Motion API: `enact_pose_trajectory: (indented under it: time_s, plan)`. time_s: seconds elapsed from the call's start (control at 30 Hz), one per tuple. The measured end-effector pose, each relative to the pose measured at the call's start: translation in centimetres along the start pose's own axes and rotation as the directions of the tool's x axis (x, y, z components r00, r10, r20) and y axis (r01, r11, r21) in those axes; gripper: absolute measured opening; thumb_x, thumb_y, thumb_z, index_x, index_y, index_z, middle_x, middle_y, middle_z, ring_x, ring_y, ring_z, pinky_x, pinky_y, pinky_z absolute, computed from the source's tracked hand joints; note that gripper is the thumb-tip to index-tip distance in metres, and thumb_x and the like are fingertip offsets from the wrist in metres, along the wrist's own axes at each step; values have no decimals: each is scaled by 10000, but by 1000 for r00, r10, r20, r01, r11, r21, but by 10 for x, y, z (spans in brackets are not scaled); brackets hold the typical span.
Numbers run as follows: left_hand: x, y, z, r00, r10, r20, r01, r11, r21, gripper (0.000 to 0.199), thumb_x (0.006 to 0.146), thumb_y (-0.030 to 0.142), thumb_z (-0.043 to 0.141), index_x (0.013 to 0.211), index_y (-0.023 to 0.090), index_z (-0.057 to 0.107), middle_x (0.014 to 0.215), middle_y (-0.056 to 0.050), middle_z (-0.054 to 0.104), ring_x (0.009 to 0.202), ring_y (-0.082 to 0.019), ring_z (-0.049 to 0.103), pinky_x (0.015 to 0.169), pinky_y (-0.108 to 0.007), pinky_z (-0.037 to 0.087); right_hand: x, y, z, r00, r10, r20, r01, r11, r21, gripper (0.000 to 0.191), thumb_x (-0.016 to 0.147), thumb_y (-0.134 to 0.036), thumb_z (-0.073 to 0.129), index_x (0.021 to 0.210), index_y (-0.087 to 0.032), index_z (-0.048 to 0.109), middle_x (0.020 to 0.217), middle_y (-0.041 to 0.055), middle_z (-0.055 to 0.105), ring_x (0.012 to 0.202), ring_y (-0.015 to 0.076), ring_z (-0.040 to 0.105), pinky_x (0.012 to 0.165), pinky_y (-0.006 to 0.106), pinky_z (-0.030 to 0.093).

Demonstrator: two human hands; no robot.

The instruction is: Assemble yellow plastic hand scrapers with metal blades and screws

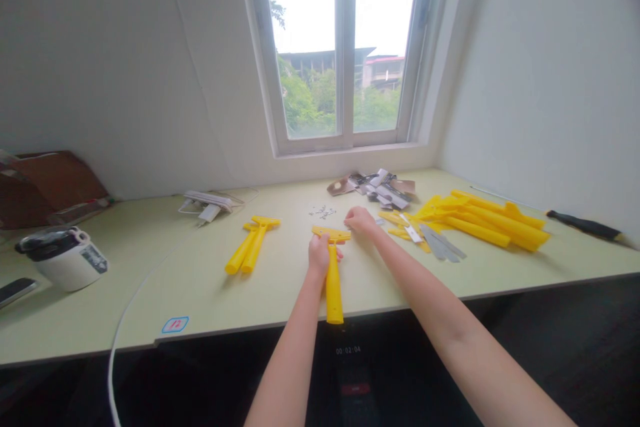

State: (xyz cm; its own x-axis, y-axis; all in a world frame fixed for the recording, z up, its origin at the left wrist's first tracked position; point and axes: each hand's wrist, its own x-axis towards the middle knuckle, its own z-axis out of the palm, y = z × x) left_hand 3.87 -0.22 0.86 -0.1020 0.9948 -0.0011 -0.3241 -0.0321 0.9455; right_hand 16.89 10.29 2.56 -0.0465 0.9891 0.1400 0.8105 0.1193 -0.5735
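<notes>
Long pale green desk (280,293) under a white-framed window (345,47), w/ trees & a building outside. At the desk's R end lies a big heap of yellow plastic scrapers (493,223), w/ a black-handled tool (583,225) beyond it by the wall. At the L end: a brown flat pack (50,187), a white pot w/ dark lid (63,259), a black phone (15,291) & a white power strip (207,205). A white cable (120,340) runs over the front edge.

Center of desk: person's L hand (320,255) is clamped around a single yellow scraper (334,287) just below its wide head, which lies flat on the desk, handle pointing at the person & sticking just past the front edge. R hand (360,220) rests on the desk just beside that head, fingers curled together — can't tell if they pinch anything.

Two more yellow scrapers (250,243) lie side by side L of the hands. Back of desk: a pile of dark & silver packets (380,188). Near the R hand: grey metal blades (440,243) by the heap — & a little scatter of tiny metal screws (323,212) just past the scraper head. Small sticker marked 12 (175,325) near the front edge.
</notes>
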Motion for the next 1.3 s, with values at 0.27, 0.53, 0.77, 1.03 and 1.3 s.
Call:
enact_pose_trajectory:
  time_s: [0.27, 0.53, 0.77, 1.03, 1.3]
  plan:
    - [4, -6, -2, 999, 25, -28, -23, 997, 76, 173, 724, 284, 411, 816, 139, 434, 609, -65, 627, 332, -114, 494, 349, -230, 371, -43, -4, -24, 953, -273, 128, 130, 754, 643, 246, 576, -329, 655, 741, -148, 676, 888, 61, 642, 785, 165, 567, 673, 254, 408]
    - [2, -3, -1, 998, 37, -49, -31, 993, 113, 147, 708, 268, 425, 791, 148, 439, 567, -45, 616, 321, -119, 491, 342, -231, 371, -68, -9, -22, 924, -363, 124, 186, 708, 681, 146, 568, -282, 662, 630, -150, 676, 864, 60, 634, 779, 168, 567, 680, 273, 414]
    - [3, -5, -2, 998, 62, -33, -58, 992, 114, 156, 720, 291, 420, 783, 150, 439, 574, -44, 618, 330, -111, 492, 351, -222, 373, -68, -4, -18, 932, -358, 52, 238, 715, 657, 177, 640, -289, 611, 735, -149, 663, 710, 33, 632, 699, 147, 568, 656, 266, 424]
    - [-1, -1, -2, 997, 61, -43, -56, 992, 109, 151, 717, 290, 426, 771, 149, 441, 461, -4, 558, 328, -122, 492, 346, -212, 345, -70, -3, -9, 935, -218, 280, -88, 622, 778, 213, 657, -282, 616, 828, -156, 598, 774, 52, 618, 653, 116, 563, 520, 195, 410]
    - [0, -1, -1, 999, 34, -35, -31, 996, 78, 157, 719, 279, 437, 785, 137, 446, 537, -28, 596, 343, -115, 506, 363, -212, 366, -61, 6, -2, 896, -156, 415, -250, 596, 763, 122, 640, -220, 573, 580, -144, 498, 467, -51, 423, 399, 37, 333, 387, 177, 233]
